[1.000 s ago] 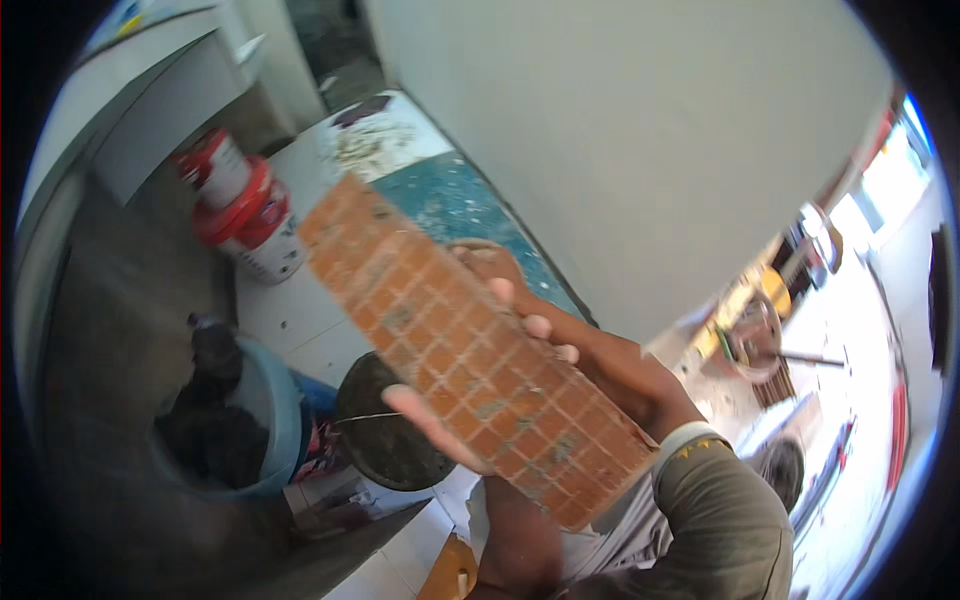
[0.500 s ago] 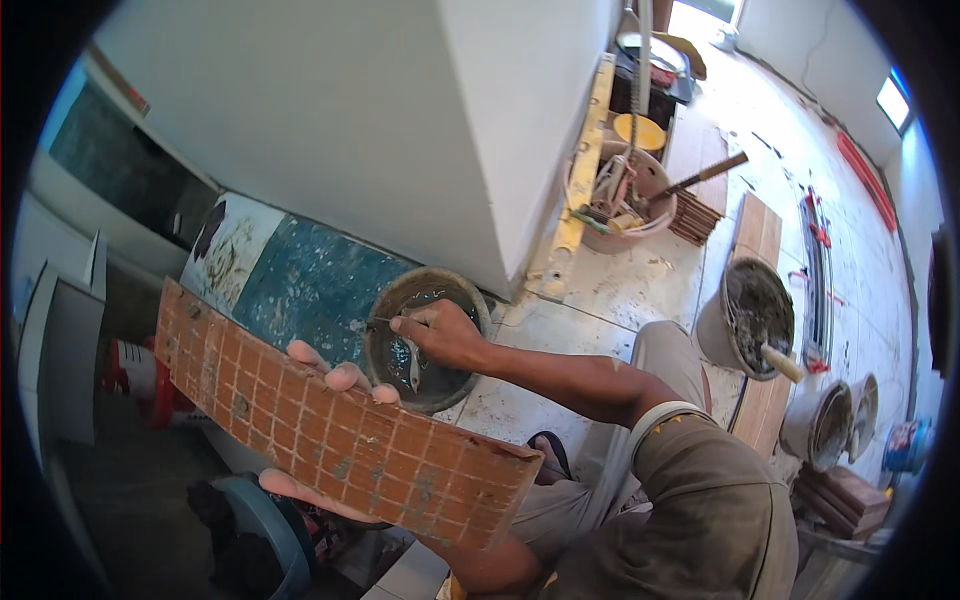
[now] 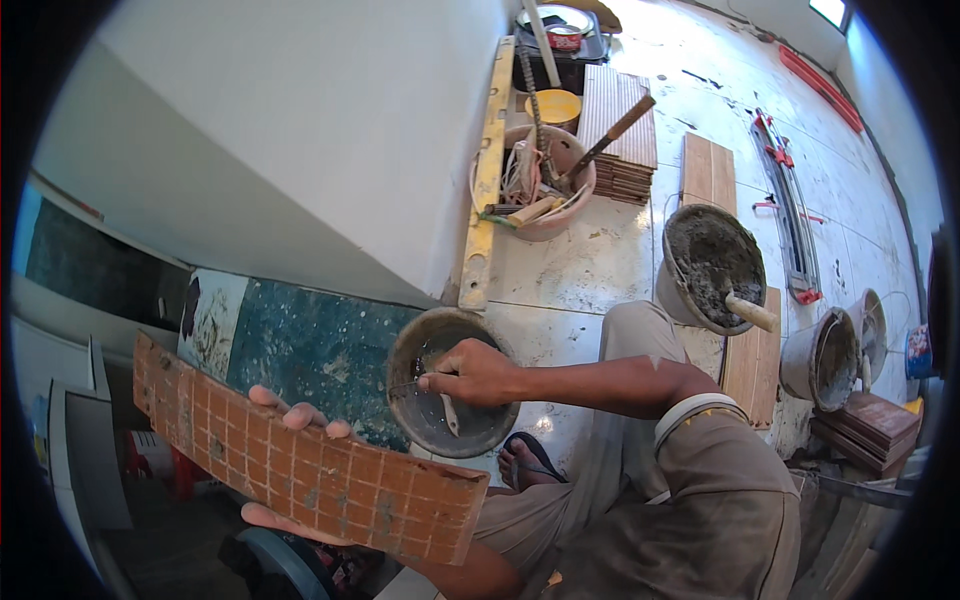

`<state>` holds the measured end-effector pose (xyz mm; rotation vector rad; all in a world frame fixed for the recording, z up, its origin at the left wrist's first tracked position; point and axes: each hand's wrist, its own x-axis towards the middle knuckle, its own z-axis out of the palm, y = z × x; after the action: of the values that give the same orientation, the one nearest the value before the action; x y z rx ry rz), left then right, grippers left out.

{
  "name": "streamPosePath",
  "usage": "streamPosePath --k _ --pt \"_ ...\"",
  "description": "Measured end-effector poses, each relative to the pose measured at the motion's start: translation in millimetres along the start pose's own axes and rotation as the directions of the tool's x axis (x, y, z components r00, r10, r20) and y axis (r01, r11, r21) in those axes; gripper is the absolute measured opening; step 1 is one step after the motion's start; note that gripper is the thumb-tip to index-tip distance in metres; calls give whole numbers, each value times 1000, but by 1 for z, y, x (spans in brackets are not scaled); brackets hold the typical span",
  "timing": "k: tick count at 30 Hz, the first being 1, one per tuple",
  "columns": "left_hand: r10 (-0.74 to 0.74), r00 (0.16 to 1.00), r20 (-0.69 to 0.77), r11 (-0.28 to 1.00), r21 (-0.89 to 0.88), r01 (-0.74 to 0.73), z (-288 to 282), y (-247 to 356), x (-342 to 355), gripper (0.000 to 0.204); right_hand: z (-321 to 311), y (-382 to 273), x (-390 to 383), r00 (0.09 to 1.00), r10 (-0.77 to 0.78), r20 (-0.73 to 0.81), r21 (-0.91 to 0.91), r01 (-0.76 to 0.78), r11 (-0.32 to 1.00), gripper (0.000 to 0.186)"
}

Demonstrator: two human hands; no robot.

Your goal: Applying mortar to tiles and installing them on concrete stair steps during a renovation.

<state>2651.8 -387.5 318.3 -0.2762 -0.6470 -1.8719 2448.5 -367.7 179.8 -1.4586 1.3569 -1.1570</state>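
Brick-red tile (image 3: 300, 460) on the head cam: I'm holding it low on the L side, long + narrow, gridded face turning up to me, grey smears showing on it, the whole thing slanting down to the R. L hand (image 3: 302, 415) is gripping it across the width: fingertips curling over the far edge, thumb pressing at the near edge, palm hiding behind. R hand (image 3: 470, 372) is hanging over the grey bucket (image 3: 410, 350), fingers curling in, thumb + forefinger pinching a thin wire (image 3: 403, 384). Pale strip (image 3: 450, 415) is showing below my fingers, can't tell what it is. Speckled blue-green sheet (image 3: 300, 350) is lying just L of the bucket, tile partly blocking it. Sandalled foot (image 3: 528, 462) is resting close by, lower R. Further out, yellow level (image 3: 487, 190) is running alongside the wall corner, pinkish tool bucket (image 3: 545, 228) sitting next to it. Mortar bucket (image 3: 674, 288) is sitting past my knee (image 3: 640, 335), pale handle (image 3: 752, 312) poking over its rim. Dark red tiles (image 3: 868, 430) are sitting stacked, far R.
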Motion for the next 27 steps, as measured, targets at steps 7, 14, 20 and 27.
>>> streamPosePath --k 7,14,20,27 --pt "-67 995 77 994 96 60 2 -6 4 99 -62 16 -32 998 -11 68 -58 15 998 48" --pt "-64 993 98 976 215 42 2 -11 3 106 -130 30 -39 994 69 87 -146 -56 988 47" --pt "-76 990 115 987 151 59 3 -18 3 108 -186 41 -25 987 124 102 -178 -105 978 45" --pt "-123 982 141 991 72 113 0 -25 9 109 -230 48 -4 986 157 61 -283 -134 950 45"
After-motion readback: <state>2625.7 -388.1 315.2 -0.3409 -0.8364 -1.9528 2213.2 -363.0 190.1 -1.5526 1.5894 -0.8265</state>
